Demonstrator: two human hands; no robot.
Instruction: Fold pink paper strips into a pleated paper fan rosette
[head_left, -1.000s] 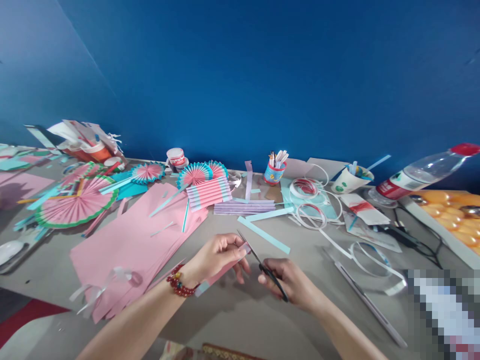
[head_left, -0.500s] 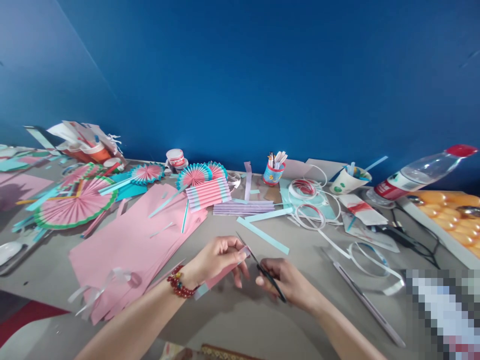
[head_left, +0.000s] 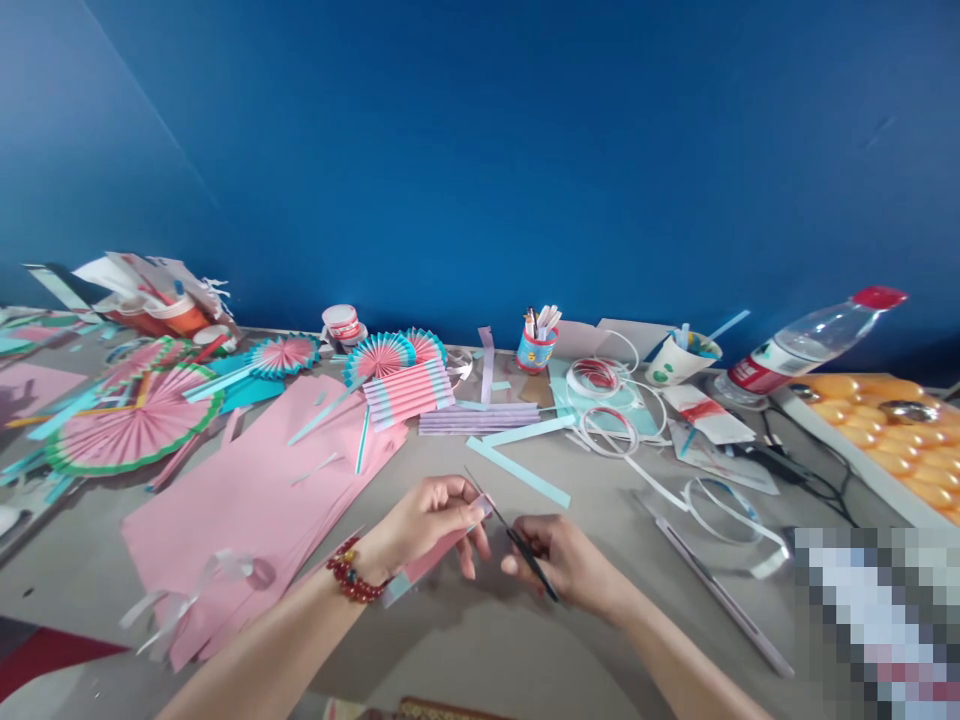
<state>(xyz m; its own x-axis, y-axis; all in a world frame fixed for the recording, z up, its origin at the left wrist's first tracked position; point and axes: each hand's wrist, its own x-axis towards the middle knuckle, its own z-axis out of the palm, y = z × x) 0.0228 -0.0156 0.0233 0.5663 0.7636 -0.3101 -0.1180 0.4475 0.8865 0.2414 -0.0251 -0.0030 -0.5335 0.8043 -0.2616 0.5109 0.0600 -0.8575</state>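
Note:
My left hand, with a red bead bracelet at the wrist, pinches the end of a pink paper strip with a light-blue edge. My right hand is closed on black-handled scissors. Their thin blades point up and to the left and meet the strip's end at my left fingertips. Both hands hover just above the grey table, close together near its front edge.
Pink paper sheets lie to the left, with folded paper fans beyond. Pleated pink paper, light-blue strips, tape rolls, a pen cup, a paper cup, a plastic bottle and a metal ruler surround the hands.
The hands, strip and scissors keep the same hold. The view has shifted slightly right and up, so everything sits a little further left in the picture.

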